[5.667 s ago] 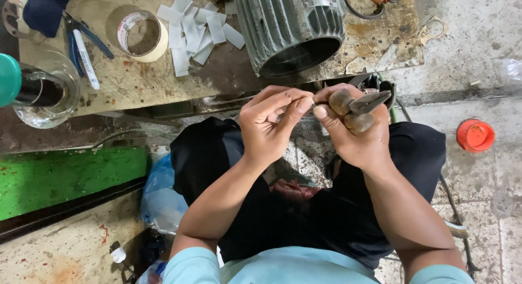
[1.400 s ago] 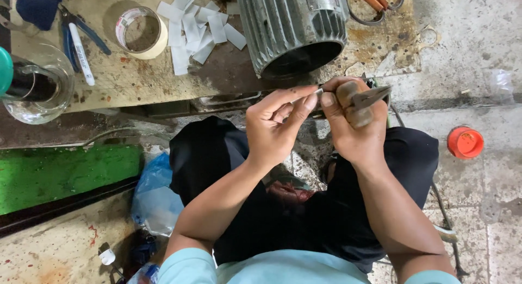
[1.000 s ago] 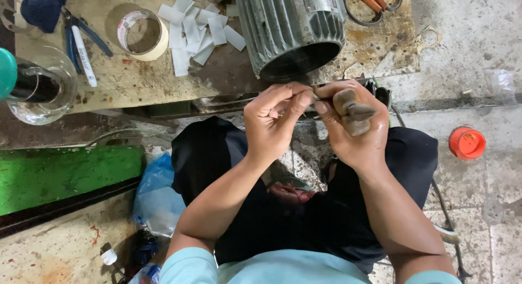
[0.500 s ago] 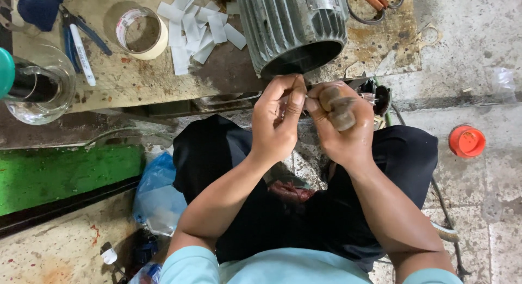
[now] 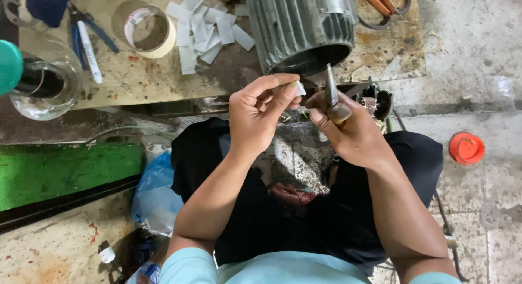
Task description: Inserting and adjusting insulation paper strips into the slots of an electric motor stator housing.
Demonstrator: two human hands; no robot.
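Motor housing [image 5: 302,28] cut off at top edge; orange-handled tool [image 5: 380,1] too. I can't tell what my right hand [image 5: 348,132] grips, fingers hide it.

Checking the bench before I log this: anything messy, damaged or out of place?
The white paper strips lie scattered loosely on the stained workboard beside the tape roll. An orange cap sits alone on the floor. Nothing looks spilled or broken.

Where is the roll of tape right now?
In the head view, the roll of tape sits at the upper left on the worn board, between the blue-handled pliers and the pile of white paper strips.
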